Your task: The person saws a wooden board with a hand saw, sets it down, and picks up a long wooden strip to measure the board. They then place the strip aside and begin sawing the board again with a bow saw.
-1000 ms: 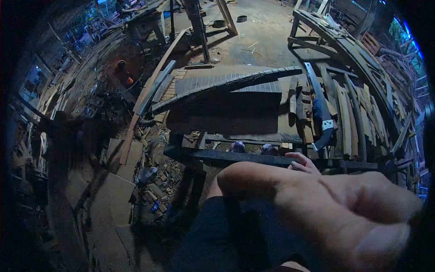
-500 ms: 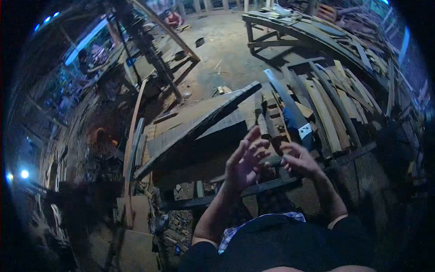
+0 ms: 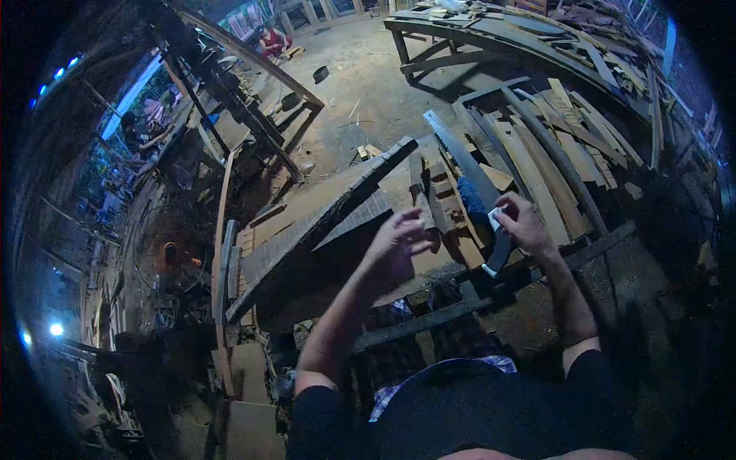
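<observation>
A handsaw (image 3: 468, 161) lies across the wood pieces, its toothed blade pointing away and its dark handle towards me. My right hand (image 3: 525, 226) is at the base of the blade, with curled thumb and fingers closed on the pale plate by the handle. Dark blue cloth or wrapping (image 3: 471, 201) sits beside the blade. My left hand (image 3: 399, 244) is raised over the bench, fingers bent and apart, holding nothing. Just beyond it lies a narrow dark wood piece (image 3: 421, 188). A long rough-edged board (image 3: 330, 222) slants away to the left.
Several wooden strips (image 3: 537, 169) lie to the right. A long table (image 3: 475, 42) loaded with boards stands at the back right. A fan (image 3: 170, 249) stands at left, near a slanted post (image 3: 245, 54). Another person (image 3: 272, 42) sits far back.
My right hand has moved up and right onto the saw near its handle. My left hand has shifted slightly left, its fingers more bent. The view has tilted and shifted a little.
</observation>
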The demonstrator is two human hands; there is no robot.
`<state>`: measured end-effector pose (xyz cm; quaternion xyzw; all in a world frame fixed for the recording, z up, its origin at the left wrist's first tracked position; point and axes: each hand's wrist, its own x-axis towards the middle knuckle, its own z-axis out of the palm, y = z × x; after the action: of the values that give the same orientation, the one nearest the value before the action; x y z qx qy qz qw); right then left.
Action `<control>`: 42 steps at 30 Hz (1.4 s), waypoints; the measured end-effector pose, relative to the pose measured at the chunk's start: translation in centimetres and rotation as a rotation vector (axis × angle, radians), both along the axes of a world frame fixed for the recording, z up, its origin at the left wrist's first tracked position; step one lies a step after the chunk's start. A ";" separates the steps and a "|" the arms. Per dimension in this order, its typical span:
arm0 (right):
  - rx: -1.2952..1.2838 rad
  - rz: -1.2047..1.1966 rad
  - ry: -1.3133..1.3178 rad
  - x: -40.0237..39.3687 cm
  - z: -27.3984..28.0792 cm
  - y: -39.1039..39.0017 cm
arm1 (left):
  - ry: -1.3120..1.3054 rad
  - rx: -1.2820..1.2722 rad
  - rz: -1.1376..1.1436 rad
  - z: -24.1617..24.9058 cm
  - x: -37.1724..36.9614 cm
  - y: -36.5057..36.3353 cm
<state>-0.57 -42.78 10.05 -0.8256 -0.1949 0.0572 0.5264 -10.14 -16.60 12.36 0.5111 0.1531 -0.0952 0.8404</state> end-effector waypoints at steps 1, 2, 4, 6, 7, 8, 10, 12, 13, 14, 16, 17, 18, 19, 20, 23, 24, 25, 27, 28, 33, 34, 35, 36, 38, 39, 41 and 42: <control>-0.087 0.019 -0.175 0.5 0.6 -0.1 | -0.026 0.079 0.018 1.4 0.3 0.7; -0.081 0.023 -0.310 1.2 1.3 -0.2 | -0.083 0.083 0.050 2.2 0.9 2.0; -0.036 -0.036 -0.329 0.9 5.8 -0.2 | -0.292 0.226 0.131 4.0 2.7 4.1; 0.013 -0.089 -0.348 1.4 7.8 -0.4 | -0.398 0.351 0.304 8.1 2.9 2.8; 0.148 -0.185 -0.309 1.8 8.1 -0.4 | -0.482 0.354 0.367 8.8 3.1 2.6; 0.286 -0.280 -0.273 2.3 8.2 -0.5 | -0.507 0.246 0.407 8.6 3.8 2.3; 0.643 -0.228 0.021 5.8 2.6 -1.3 | -0.513 -0.058 0.420 3.9 7.2 2.6; 1.181 -0.071 0.631 11.0 -8.4 -2.3 | -0.281 -0.292 0.257 -4.0 12.4 3.5; 1.356 0.038 0.916 13.4 -11.5 -3.5 | -0.057 -0.341 0.225 -11.0 17.7 -0.1; 1.465 0.067 1.128 12.2 -9.1 -3.7 | 0.057 -0.417 0.193 -8.2 18.2 -3.1; 1.555 0.140 1.317 12.0 -4.8 -6.3 | 0.156 -0.459 0.137 -1.3 18.3 -9.3; 1.548 0.183 1.290 12.7 -3.4 -8.5 | 0.143 -0.425 0.118 1.4 18.9 -12.0; 1.683 -0.004 1.225 10.9 1.9 -9.8 | 0.015 -0.365 0.059 4.5 18.6 -14.7; 1.615 0.038 0.962 12.2 2.5 -13.8 | -0.110 -0.298 0.004 8.0 17.9 -17.4; 1.541 0.080 0.705 13.4 3.0 -17.7 | -0.182 -0.225 -0.071 11.4 17.2 -20.3; 1.319 0.245 0.092 6.8 12.5 -23.7 | -0.707 -0.051 -0.313 17.2 13.4 -27.9; 1.353 0.684 0.163 6.7 11.8 -28.4 | -1.026 0.046 -0.333 16.4 13.2 -31.2; 1.357 0.684 0.158 6.2 9.8 -31.2 | -0.862 -0.130 -0.706 15.6 11.1 -33.6; 1.579 0.326 0.018 3.9 4.9 -36.2 | -1.528 0.700 -0.258 6.5 10.5 -39.3; 1.668 0.131 -0.043 2.3 2.5 -38.0 | -1.321 0.838 -0.601 3.1 9.8 -40.5; 2.082 -0.174 0.457 0.9 -11.8 -39.2 | -0.898 0.895 -1.065 -6.2 10.3 -42.0; 1.979 -0.207 0.430 1.2 -11.6 -37.7 | -0.987 0.751 -1.049 -4.1 10.6 -39.7; 1.876 -0.241 0.405 1.2 -11.3 -36.3 | -1.067 0.602 -1.030 -2.0 10.9 -37.2; 1.654 -0.352 0.343 0.5 -7.1 -32.8 | -1.141 0.451 -1.005 0.4 10.9 -34.6; 1.294 -0.455 0.120 0.5 1.5 -25.5 | -0.780 0.135 -0.978 7.3 9.6 -28.9; 1.157 -0.453 -0.038 0.8 4.2 -22.5 | -0.674 0.072 -0.845 9.8 8.4 -25.6; 0.883 -0.449 -0.179 -0.5 9.1 -15.3 | -0.533 -0.059 -0.613 11.9 7.1 -19.8; 0.798 -0.390 -0.239 -0.7 9.7 -12.2 | -0.534 -0.257 -0.528 11.1 6.8 -16.9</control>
<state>-1.25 -55.00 19.74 -0.5802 -0.1019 -0.2180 0.7781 -3.34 -33.53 23.51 0.4304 -0.2208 -0.1902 0.8543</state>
